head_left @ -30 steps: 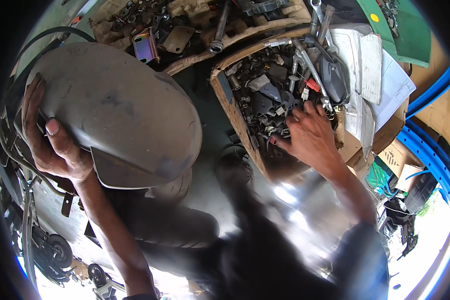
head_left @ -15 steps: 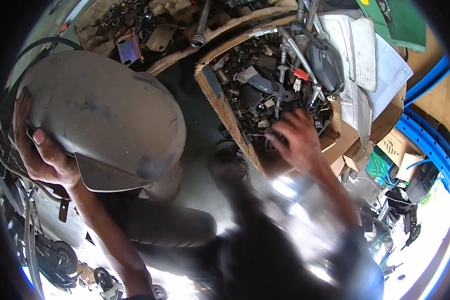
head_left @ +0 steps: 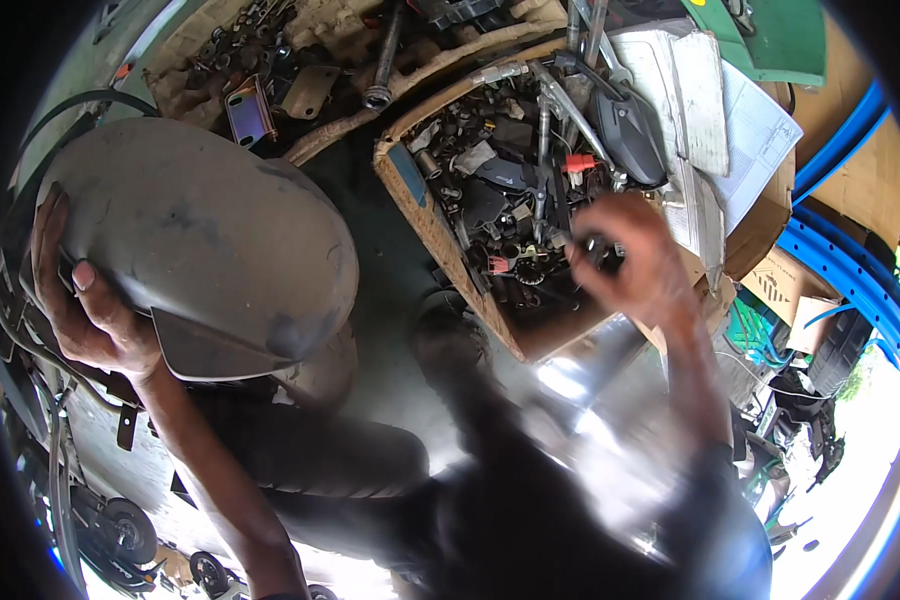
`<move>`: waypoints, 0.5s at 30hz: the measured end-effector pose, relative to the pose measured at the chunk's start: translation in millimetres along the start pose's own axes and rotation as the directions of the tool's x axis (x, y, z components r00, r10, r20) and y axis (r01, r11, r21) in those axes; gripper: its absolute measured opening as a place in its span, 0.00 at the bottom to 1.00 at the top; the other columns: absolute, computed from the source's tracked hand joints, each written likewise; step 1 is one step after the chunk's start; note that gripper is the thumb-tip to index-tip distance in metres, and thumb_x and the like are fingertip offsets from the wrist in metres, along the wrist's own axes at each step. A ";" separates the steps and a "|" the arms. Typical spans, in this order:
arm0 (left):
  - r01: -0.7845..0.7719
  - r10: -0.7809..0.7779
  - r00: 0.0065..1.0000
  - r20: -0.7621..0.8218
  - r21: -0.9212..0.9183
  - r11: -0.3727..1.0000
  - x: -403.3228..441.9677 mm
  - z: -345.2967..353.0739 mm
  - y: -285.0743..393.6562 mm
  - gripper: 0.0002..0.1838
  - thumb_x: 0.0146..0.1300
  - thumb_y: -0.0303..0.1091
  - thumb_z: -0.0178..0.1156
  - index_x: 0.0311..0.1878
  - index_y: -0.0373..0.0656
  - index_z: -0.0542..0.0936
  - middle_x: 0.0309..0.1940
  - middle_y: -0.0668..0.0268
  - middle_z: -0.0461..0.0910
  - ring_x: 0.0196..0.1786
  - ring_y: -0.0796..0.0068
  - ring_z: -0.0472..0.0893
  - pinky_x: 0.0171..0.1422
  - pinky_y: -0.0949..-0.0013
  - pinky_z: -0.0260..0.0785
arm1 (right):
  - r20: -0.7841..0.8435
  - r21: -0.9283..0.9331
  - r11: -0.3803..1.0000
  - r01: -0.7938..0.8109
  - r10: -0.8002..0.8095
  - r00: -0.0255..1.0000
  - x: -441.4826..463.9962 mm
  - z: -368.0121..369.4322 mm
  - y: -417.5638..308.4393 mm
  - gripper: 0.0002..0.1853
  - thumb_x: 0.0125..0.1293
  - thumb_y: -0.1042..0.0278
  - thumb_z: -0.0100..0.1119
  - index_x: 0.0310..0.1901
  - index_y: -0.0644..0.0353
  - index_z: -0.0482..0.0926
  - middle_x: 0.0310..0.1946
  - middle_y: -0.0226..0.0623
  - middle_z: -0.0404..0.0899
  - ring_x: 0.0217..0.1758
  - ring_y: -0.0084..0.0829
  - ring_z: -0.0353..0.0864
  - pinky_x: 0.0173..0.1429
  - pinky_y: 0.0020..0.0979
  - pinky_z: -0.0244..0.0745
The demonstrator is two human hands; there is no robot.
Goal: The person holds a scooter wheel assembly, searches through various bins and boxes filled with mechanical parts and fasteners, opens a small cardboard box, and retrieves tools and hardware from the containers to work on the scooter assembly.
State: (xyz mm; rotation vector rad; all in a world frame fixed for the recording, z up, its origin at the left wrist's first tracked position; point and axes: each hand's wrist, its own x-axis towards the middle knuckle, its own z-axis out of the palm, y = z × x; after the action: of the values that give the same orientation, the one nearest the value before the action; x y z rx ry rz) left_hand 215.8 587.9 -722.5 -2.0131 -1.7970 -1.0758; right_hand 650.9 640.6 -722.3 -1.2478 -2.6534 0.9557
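Nearest in, the left hand (head_left: 100, 320) is on the big grey cover (head_left: 200, 220), fingers stretched long and unclenched, palm against its left edge, and the cover sits to the left of the box. Across to the right hand (head_left: 635, 260), and it's a blur! Fingers and thumb curl over the near right part of the brown box (head_left: 440, 235), a dark patch between them; whether that's a gripped part or the pile behind, I can't tell.

Into the box, and the parts lie mixed: a pinkish connector (head_left: 498, 265) near the close end, a red piece (head_left: 579, 162) farther in, a dark casing (head_left: 628, 135) on the right. As for progress, these pieces look unsorted, and no box part shows fitted to the cover; whether a piece has been picked out, and how much remains, can't be judged.

Beside the casing, worn papers (head_left: 660, 95) stand off to the right. And out beyond the box, a cardboard tray (head_left: 320, 140) carries more metal: a pipe (head_left: 386, 60), a tan plate (head_left: 310, 92) and a bracket with a rainbow sheen (head_left: 250, 115).
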 end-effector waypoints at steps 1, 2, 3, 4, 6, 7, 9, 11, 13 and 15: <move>0.001 -0.001 1.000 0.000 -0.001 1.000 -0.1 0.3 0.2 0.28 0.72 0.47 0.43 0.54 0.28 0.78 0.54 0.48 0.80 0.59 0.52 0.78 0.67 0.52 0.67 | 0.138 -0.056 0.998 -0.029 0.037 0.990 -10.1 4.7 -5.0 0.12 0.53 0.65 0.72 0.35 0.57 0.80 0.31 0.35 0.80 0.39 0.31 0.81 0.53 0.39 0.75; 0.007 -0.007 1.000 0.000 0.001 1.000 0.1 0.5 0.8 0.27 0.72 0.46 0.43 0.54 0.28 0.78 0.54 0.48 0.80 0.59 0.51 0.78 0.67 0.52 0.66 | 0.270 -0.115 0.992 -0.052 0.082 0.959 -16.3 8.1 -8.2 0.14 0.52 0.62 0.74 0.36 0.57 0.80 0.33 0.35 0.80 0.42 0.32 0.80 0.57 0.39 0.74; 0.012 -0.012 1.000 -0.001 0.002 1.000 0.4 0.8 1.4 0.27 0.72 0.45 0.43 0.53 0.28 0.78 0.54 0.47 0.79 0.59 0.51 0.78 0.67 0.52 0.66 | 0.269 -0.117 0.992 -0.055 0.085 0.959 -16.8 7.9 -7.8 0.14 0.52 0.62 0.74 0.36 0.57 0.80 0.33 0.35 0.80 0.42 0.32 0.80 0.57 0.39 0.74; 0.012 -0.012 1.000 -0.003 0.000 1.000 -0.1 0.4 0.1 0.27 0.72 0.45 0.43 0.53 0.28 0.78 0.54 0.47 0.79 0.59 0.51 0.78 0.67 0.52 0.66 | 0.310 -0.156 0.988 -0.018 0.066 0.949 -14.5 6.9 -9.1 0.17 0.53 0.57 0.73 0.37 0.58 0.81 0.35 0.36 0.81 0.44 0.34 0.80 0.58 0.41 0.75; 0.004 -0.004 1.000 0.012 -0.005 1.000 -1.0 -1.4 -4.1 0.27 0.71 0.45 0.44 0.54 0.28 0.78 0.54 0.47 0.79 0.59 0.50 0.78 0.68 0.52 0.66 | 0.348 -0.195 0.981 0.018 0.051 0.936 -3.7 4.0 -13.0 0.20 0.53 0.52 0.73 0.38 0.60 0.81 0.37 0.37 0.81 0.45 0.36 0.80 0.58 0.42 0.76; 0.002 -0.002 1.000 0.009 -0.006 1.000 -0.4 -0.6 -3.0 0.27 0.71 0.45 0.44 0.54 0.28 0.78 0.54 0.47 0.79 0.59 0.50 0.78 0.68 0.52 0.66 | 0.338 -0.103 0.995 -0.006 0.040 0.940 10.6 2.1 -13.5 0.24 0.54 0.48 0.72 0.40 0.62 0.81 0.40 0.40 0.81 0.48 0.39 0.80 0.58 0.43 0.76; -0.009 0.009 1.000 -0.004 -0.021 1.000 0.7 1.1 -0.4 0.27 0.72 0.45 0.44 0.54 0.28 0.78 0.54 0.47 0.79 0.59 0.51 0.78 0.68 0.52 0.66 | 0.372 0.101 0.985 -0.140 0.093 0.923 44.3 7.7 -10.2 0.29 0.58 0.43 0.67 0.43 0.67 0.80 0.45 0.47 0.81 0.52 0.45 0.80 0.58 0.46 0.75; -0.010 0.010 1.000 -0.001 -0.007 1.000 0.0 0.1 1.1 0.27 0.72 0.46 0.44 0.54 0.28 0.77 0.54 0.48 0.79 0.59 0.51 0.78 0.68 0.52 0.65 | 0.205 0.144 0.948 -0.285 0.254 0.945 83.9 36.4 -6.2 0.26 0.62 0.49 0.63 0.44 0.71 0.79 0.47 0.55 0.80 0.53 0.51 0.80 0.59 0.47 0.75; -0.009 0.009 1.000 0.003 0.010 1.000 -0.3 0.1 1.0 0.28 0.72 0.47 0.43 0.55 0.29 0.78 0.54 0.49 0.79 0.60 0.51 0.77 0.68 0.53 0.65 | -0.037 0.095 0.941 -0.324 0.328 0.944 105.2 69.5 8.6 0.23 0.63 0.54 0.63 0.44 0.72 0.78 0.46 0.59 0.79 0.53 0.54 0.80 0.59 0.47 0.76; 0.004 -0.004 1.000 0.000 0.020 1.000 0.1 0.7 2.6 0.28 0.73 0.47 0.43 0.55 0.29 0.77 0.54 0.49 0.80 0.60 0.51 0.77 0.68 0.53 0.65 | -0.128 -0.151 0.896 -0.417 0.400 0.907 116.6 84.2 19.1 0.18 0.57 0.68 0.67 0.47 0.70 0.79 0.48 0.65 0.78 0.52 0.54 0.80 0.59 0.43 0.75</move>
State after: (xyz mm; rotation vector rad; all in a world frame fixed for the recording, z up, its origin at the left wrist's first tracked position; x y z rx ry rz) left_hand 218.4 587.8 -722.2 -1.9985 -1.8053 -1.0548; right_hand 560.4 690.1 -824.3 -1.8962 -2.4930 0.6829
